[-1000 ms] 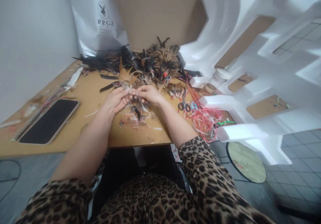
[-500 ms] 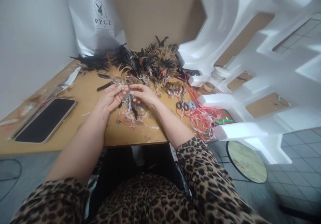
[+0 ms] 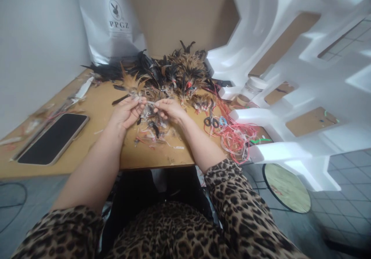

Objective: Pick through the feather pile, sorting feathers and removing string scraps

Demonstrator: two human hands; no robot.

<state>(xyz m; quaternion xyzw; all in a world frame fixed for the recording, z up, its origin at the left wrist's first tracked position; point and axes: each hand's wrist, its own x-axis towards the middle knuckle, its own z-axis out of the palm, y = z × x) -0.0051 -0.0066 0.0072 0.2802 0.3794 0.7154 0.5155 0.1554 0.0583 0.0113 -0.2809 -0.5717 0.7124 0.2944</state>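
Note:
My left hand (image 3: pixel 127 111) pinches the base of a bunch of orange-brown feathers (image 3: pixel 132 84), whose tips fan upward. A thin whitish strip (image 3: pixel 151 103) runs from that base across to my right hand (image 3: pixel 169 110), which grips its other end between thumb and fingers. Below and between the hands lies a litter of loose feather bits and ribbon scraps (image 3: pixel 153 129) on the tabletop (image 3: pixel 101 139). Just past my hands rests a heap of black and brown feather bunches (image 3: pixel 185 71), some with red at their bases.
A phone (image 3: pixel 53 139) lies at the left. Scissors (image 3: pixel 211 122) and a tangle of pink and white ribbon (image 3: pixel 236 137) are on the right, beside a large white foam piece (image 3: pixel 272 150). A jar (image 3: pixel 255 87) stands behind; a silver bag (image 3: pixel 113 42) is at the back.
My right hand has drawn slightly away to the right, and the whitish strip is now stretched between both hands. My left hand stays at the feather base.

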